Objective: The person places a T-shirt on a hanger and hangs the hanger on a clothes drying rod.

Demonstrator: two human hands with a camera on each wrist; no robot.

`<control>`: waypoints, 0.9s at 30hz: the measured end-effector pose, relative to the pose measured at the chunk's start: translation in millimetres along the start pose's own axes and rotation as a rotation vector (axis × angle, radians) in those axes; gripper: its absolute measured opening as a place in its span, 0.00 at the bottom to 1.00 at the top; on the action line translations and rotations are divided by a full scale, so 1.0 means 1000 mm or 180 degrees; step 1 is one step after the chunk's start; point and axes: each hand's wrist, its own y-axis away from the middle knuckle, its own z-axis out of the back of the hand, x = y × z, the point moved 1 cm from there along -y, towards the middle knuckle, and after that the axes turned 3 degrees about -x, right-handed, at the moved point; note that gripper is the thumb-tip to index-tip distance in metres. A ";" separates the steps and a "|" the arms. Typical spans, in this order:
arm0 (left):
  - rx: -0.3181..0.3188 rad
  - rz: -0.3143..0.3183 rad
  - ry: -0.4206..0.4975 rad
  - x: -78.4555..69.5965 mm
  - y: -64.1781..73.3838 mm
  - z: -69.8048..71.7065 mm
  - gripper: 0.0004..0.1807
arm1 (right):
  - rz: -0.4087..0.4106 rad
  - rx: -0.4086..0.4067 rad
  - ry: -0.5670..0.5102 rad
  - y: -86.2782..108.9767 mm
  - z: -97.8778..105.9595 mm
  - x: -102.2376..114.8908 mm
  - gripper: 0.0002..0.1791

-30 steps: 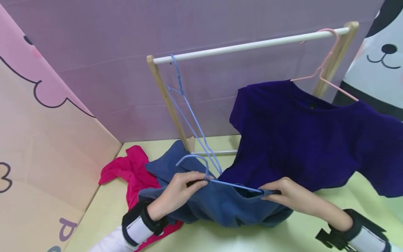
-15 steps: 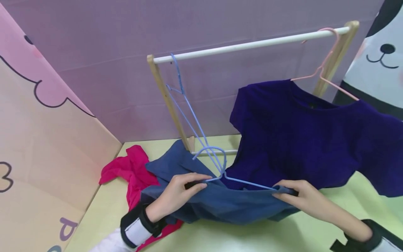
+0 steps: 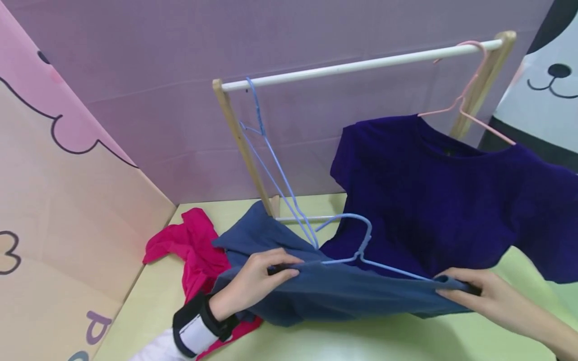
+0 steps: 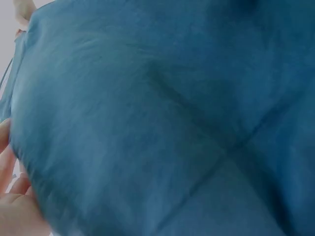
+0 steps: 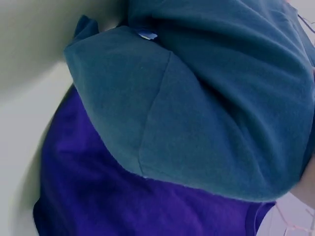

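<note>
A slate-blue T-shirt (image 3: 361, 296) stretches between both hands in the head view. Its neck opening lies along a light-blue wire hanger (image 3: 369, 233), whose hook stands above the fabric. My left hand (image 3: 257, 281) pinches the collar near the hanger's left arm, whose far part is hidden in the cloth. At the other side, my right hand (image 3: 487, 296) grips the shirt's edge where the hanger's right arm runs into it. Left wrist view: blue cloth (image 4: 123, 123) fills most of it, with fingers (image 4: 19, 211) at the lower left. The right wrist view shows a seamed sleeve (image 5: 162, 123).
A wooden rack with a white rail (image 3: 361, 65) stands behind. From it hang another blue hanger (image 3: 280, 168) at left and a dark purple T-shirt (image 3: 420, 210) on a pink hanger (image 3: 469, 82) at right. A crimson garment (image 3: 196, 245) lies crumpled on the pale yellow table (image 3: 158, 301).
My right hand has moved right and slightly down, drawing the shirt's edge wider. The hanger has slid right with it. My left hand stays nearly in place.
</note>
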 end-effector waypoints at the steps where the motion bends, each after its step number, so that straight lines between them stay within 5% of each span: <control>1: 0.0030 0.0001 -0.0035 0.001 0.000 -0.001 0.10 | 0.0005 0.0024 -0.0015 0.002 0.001 -0.002 0.14; 9: -0.0073 0.0114 -0.0211 0.011 0.004 0.001 0.13 | 0.0123 0.0112 -0.0183 0.011 0.002 -0.029 0.16; 19: 0.0274 0.0519 -0.0114 0.020 0.016 0.005 0.10 | -0.1079 -0.0354 -0.0027 0.002 0.013 -0.034 0.04; 27: 0.0506 0.0703 0.0076 0.024 0.023 0.004 0.08 | -0.1523 -0.0515 0.0479 -0.013 0.034 -0.026 0.11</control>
